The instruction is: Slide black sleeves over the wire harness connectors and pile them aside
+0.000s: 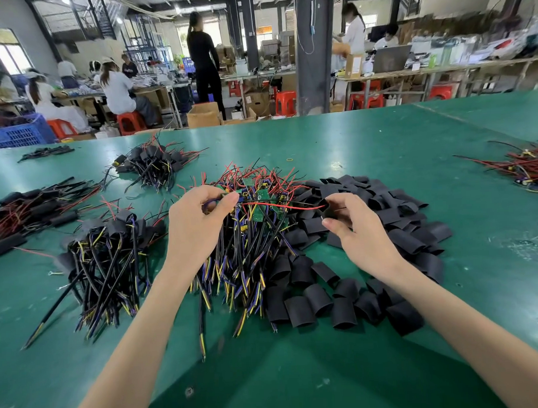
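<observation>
Two bare hands work over a big green table [366, 133]. The left hand [198, 221] has its thumb and fingers curled and pinches one wire harness [229, 195] at the end with the little green board. A thin red wire [280, 206] from that harness runs to the right. There the right hand [357, 231] holds one black sleeve [328, 208] between its thumb and fingers. The tip of the red wire is at the mouth of the sleeve; I cannot tell if it is inside. Under the hands, in the middle, lies a heap of bare harnesses [251, 247] with red, black, yellow and purple wires. Just to the right of it, touching it, is a big heap of loose sleeves [399, 229]. To the left, near, is a sleeved pile [108, 255]. More sleeved bundles lie at the left edge [33, 209] and farther back [152, 166]. A bunch of red wires [525, 167] sits far off on the right.
</observation>
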A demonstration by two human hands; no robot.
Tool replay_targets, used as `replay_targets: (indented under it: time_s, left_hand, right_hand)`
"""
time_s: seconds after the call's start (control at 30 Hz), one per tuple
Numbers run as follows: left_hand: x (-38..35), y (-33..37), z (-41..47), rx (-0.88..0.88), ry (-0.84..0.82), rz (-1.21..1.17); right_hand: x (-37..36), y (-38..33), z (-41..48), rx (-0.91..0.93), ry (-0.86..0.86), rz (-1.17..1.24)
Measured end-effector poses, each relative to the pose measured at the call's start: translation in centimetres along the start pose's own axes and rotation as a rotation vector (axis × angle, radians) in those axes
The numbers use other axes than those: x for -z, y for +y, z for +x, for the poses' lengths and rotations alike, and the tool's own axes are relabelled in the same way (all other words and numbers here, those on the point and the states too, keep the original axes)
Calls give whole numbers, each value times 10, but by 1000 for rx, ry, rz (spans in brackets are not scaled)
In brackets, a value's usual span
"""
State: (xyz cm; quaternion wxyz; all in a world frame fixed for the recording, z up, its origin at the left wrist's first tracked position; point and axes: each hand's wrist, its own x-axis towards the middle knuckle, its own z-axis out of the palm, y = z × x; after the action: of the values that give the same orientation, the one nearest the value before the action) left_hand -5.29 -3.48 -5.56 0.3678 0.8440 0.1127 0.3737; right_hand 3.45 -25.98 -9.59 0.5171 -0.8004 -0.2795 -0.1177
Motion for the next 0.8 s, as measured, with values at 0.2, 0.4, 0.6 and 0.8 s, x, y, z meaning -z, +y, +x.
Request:
replay_targets:
  time_s: [0.2, 0.4, 0.6, 0.8]
  left_hand:
    - [-5, 11, -8, -24, -32, -45]
    - [-25, 20, -27, -77, -125, -25]
    - [-39, 24, -39, -94, -188, -43]
    - [-39, 24, -39, -80, -199, -41]
  right_hand:
    - [1, -2, -4, 194, -51, -298]
    - [-3, -7, -11, 412, -39, -596]
    - [-9, -17, -18, 514, -71, -520]
    - [-8, -16, -18, 561, -100, -460]
